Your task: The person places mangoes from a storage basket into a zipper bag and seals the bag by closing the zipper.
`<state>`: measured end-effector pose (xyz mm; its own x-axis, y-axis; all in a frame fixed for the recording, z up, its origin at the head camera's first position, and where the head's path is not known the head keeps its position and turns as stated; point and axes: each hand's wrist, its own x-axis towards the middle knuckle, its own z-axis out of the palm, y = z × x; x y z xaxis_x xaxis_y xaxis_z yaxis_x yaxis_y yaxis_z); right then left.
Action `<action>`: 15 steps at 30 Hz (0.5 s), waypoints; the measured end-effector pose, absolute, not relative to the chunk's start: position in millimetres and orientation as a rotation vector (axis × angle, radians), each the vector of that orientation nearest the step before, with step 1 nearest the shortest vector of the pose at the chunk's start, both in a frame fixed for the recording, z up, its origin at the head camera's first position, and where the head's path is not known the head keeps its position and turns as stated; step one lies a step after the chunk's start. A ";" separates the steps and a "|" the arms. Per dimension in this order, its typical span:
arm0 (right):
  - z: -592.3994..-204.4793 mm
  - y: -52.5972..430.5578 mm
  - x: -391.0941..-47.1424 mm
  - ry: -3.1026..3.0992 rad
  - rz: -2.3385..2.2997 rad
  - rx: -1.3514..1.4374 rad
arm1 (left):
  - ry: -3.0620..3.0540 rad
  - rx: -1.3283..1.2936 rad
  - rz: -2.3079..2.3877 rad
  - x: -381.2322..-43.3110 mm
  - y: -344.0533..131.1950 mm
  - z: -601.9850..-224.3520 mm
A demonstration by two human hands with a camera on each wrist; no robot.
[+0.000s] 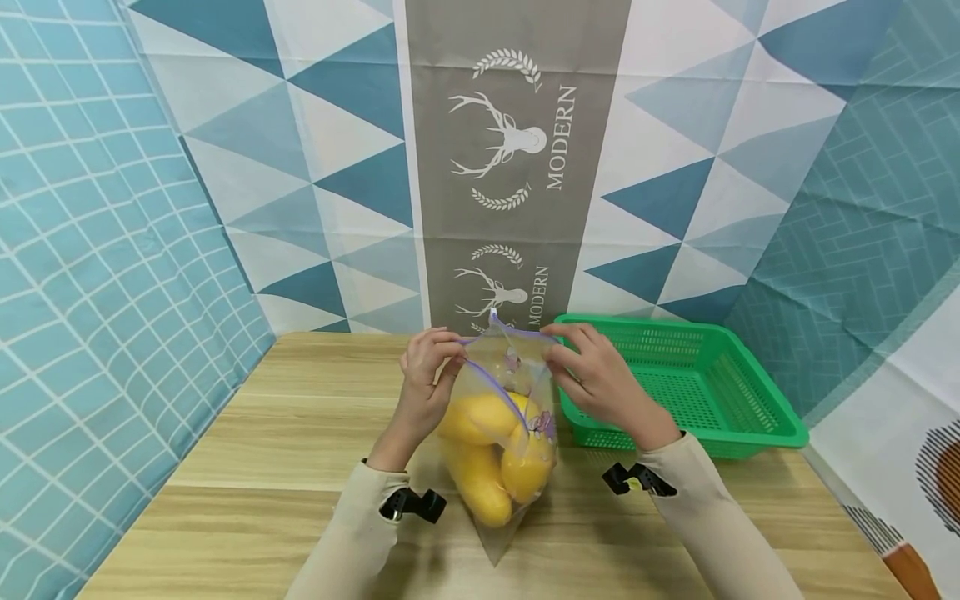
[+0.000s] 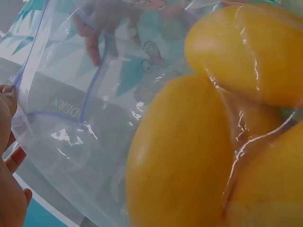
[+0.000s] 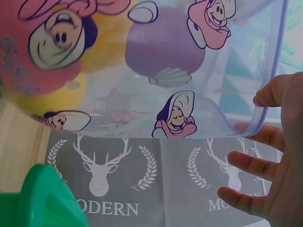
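Observation:
A clear zip-top bag (image 1: 493, 377) with a purple zip edge stands on the table, its mouth spread apart. Several yellow mangoes (image 1: 480, 487) fill its lower part; in the left wrist view smooth mangoes (image 2: 182, 156) press against the plastic. My left hand (image 1: 430, 375) pinches the left side of the bag's rim. On the opposite side my right hand (image 1: 596, 375) pinches the rim between thumb and index finger, its other fingers spread, as the right wrist view shows. Cartoon faces are printed on the bag (image 3: 177, 118).
A green plastic basket (image 1: 757, 400) with perforated walls sits right of the bag, close behind my right hand. The wood-grain table (image 1: 300, 467) ends at a patterned cloth backdrop (image 1: 360, 167). Blue tile-print cloth (image 1: 112, 208) hangs along the left.

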<state>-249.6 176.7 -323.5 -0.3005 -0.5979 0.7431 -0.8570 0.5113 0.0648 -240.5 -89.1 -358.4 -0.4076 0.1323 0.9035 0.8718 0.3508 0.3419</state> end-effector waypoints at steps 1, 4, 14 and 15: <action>-322.6 176.1 -250.2 -2.015 0.451 1.188 | -1.781 -0.890 -1.126 -240.7 -88.8 -358.3; -320.1 174.2 -251.6 -1.996 0.448 1.194 | -1.772 -0.893 -1.120 -241.4 -87.7 -358.4; -313.2 171.5 -250.1 -2.007 0.446 1.218 | -1.775 -0.868 -1.010 -238.8 -84.7 -361.8; -312.8 171.2 -249.8 -2.015 0.447 1.223 | -1.776 -0.867 -1.005 -238.5 -84.6 -362.1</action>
<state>-249.8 171.2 -312.8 -0.2852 -0.6177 0.7329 -0.8695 0.4885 0.0734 -238.5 -84.6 -362.1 -0.3575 0.1403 0.9233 0.8637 0.4257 0.2698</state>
